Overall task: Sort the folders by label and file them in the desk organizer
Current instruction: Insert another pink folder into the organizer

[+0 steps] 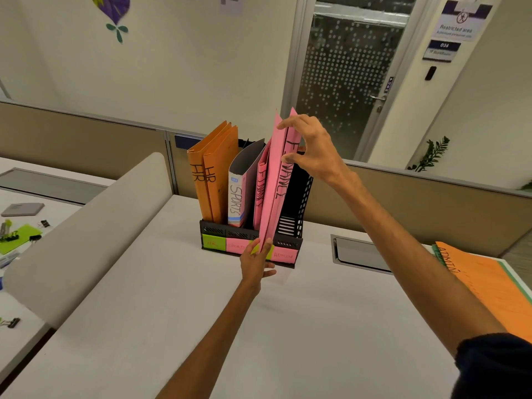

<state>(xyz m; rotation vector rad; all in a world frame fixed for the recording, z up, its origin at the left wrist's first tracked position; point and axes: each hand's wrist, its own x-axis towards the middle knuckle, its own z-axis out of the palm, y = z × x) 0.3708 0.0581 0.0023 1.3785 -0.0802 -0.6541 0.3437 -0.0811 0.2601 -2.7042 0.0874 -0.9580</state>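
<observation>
Head view: right hand (311, 148) is pinching the pink folder (273, 194) above, left hand (256, 262) below, ideally easing it upright into the desk organizer (292, 214) behind them.

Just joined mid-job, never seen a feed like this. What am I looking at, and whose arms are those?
There is no machine: a person works with bare hands, and the one picture comes from a camera on their head, looking forward and down. On the desk stands a black organizer already holding two orange HR folders, a Sports folder and a pink folder. The right hand pinches the top of another pink one, the Finance folder, while the left hand grips its bottom edge in front of the organizer's labels, so it is not yet filed. An orange Admin folder lies at the right.
</observation>
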